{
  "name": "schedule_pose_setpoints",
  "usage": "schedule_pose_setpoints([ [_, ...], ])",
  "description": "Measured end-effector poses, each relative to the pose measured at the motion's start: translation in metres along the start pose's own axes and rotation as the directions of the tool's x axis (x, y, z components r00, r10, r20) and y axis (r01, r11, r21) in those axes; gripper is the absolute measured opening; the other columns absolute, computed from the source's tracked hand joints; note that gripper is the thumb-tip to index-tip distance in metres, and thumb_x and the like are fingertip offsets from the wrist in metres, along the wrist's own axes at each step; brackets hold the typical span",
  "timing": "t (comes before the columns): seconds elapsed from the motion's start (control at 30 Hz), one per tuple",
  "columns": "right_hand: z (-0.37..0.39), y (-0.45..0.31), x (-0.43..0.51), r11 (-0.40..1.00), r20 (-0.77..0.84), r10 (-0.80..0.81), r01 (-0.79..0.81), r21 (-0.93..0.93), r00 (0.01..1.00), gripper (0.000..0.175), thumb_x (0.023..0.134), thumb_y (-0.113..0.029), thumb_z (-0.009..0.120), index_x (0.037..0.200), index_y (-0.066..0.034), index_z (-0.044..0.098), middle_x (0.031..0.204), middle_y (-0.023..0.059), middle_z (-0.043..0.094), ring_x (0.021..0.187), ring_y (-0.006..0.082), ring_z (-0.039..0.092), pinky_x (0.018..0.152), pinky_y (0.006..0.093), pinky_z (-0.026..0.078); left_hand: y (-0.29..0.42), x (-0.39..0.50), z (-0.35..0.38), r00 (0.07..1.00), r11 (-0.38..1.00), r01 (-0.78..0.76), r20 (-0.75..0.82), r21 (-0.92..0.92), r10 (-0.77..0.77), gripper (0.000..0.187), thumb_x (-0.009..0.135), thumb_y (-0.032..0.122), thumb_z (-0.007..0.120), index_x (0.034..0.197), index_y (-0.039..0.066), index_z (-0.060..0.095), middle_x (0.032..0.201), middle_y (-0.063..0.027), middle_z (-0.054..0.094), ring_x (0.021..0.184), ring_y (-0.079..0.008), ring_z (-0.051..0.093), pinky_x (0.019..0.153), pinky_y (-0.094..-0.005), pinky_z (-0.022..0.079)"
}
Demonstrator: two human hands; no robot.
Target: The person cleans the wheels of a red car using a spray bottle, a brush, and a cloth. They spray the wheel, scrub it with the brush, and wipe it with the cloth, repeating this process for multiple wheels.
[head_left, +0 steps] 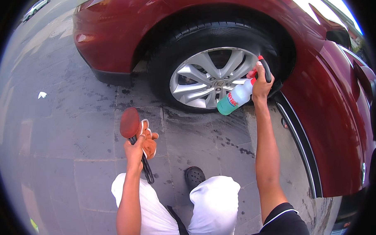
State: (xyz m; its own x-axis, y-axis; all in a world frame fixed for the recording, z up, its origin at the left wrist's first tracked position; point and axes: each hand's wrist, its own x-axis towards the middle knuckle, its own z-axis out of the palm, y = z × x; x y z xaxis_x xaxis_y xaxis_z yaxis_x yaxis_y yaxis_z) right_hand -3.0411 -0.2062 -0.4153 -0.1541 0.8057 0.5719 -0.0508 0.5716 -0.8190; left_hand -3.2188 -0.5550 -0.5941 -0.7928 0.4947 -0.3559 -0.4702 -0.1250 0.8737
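My right hand [262, 83] grips the neck and trigger of a spray bottle [235, 98] that holds green liquid and bears writing. Its red nozzle points at the upper right of a black tire [225, 35], where a faint mist shows. The bottle's body hangs in front of the lower right of a silver alloy wheel [218, 82]. In my left hand [135, 152] is the black handle of a brush [129, 122] with a reddish oval head. An orange cloth [150, 146] with white edging is held against that handle.
The wheel belongs to a dark red car [110, 36], whose side panel [334, 118] curves along my right. Dark wet spots mark the grey paving [92, 136]. A white scrap [42, 95] lies to the left. My black clog [194, 177] stands before my knees. Another car [36, 8] is far off.
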Motion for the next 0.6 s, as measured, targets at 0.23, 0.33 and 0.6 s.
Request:
schedule_pose_setpoints([
  [0.23, -0.106, 0.047, 0.033, 0.987, -0.172, -0.008, -0.020, -0.158, 0.985, 0.032, 0.095, -0.028, 0.064, 0.083, 0.0014, 0.063, 0.067, 0.0054, 0.062, 0.059, 0.0127, 0.060, 0.058, 0.0276, 0.049, 0.002, -0.006, 0.002, 0.999, 0.998, 0.026, 0.041, 0.057, -0.028, 0.040, 0.089, 0.010, 0.068, 0.125, -0.005, 0.057, 0.111, -0.0116, 0.067, 0.100, -0.0187, 0.065, 0.091, -0.0347, 0.049],
  [0.33, -0.142, 0.085, 0.025, 0.942, -0.263, 0.141, -0.211, -0.260, 0.954, 0.033, 0.093, -0.031, 0.066, 0.082, 0.0001, 0.063, 0.065, 0.0047, 0.060, 0.057, 0.0130, 0.060, 0.056, 0.0267, 0.049, 0.007, -0.010, 0.000, 0.999, 0.993, 0.026, 0.041, 0.119, -0.031, 0.041, 0.090, 0.011, 0.067, 0.126, -0.004, 0.056, 0.112, -0.0114, 0.067, 0.100, -0.0187, 0.065, 0.093, -0.0358, 0.048],
  [0.6, -0.189, 0.213, -0.044, 0.863, -0.372, 0.372, -0.465, -0.198, 0.850, 0.028, 0.092, -0.027, 0.067, 0.099, -0.0002, 0.069, 0.072, 0.0042, 0.060, 0.054, 0.0131, 0.057, 0.051, 0.0292, 0.046, 0.022, -0.028, -0.015, 0.997, 0.978, 0.063, -0.055, 0.200, -0.053, 0.044, 0.089, 0.014, 0.070, 0.126, -0.005, 0.056, 0.117, -0.0111, 0.064, 0.106, -0.0166, 0.061, 0.096, -0.0335, 0.046],
])
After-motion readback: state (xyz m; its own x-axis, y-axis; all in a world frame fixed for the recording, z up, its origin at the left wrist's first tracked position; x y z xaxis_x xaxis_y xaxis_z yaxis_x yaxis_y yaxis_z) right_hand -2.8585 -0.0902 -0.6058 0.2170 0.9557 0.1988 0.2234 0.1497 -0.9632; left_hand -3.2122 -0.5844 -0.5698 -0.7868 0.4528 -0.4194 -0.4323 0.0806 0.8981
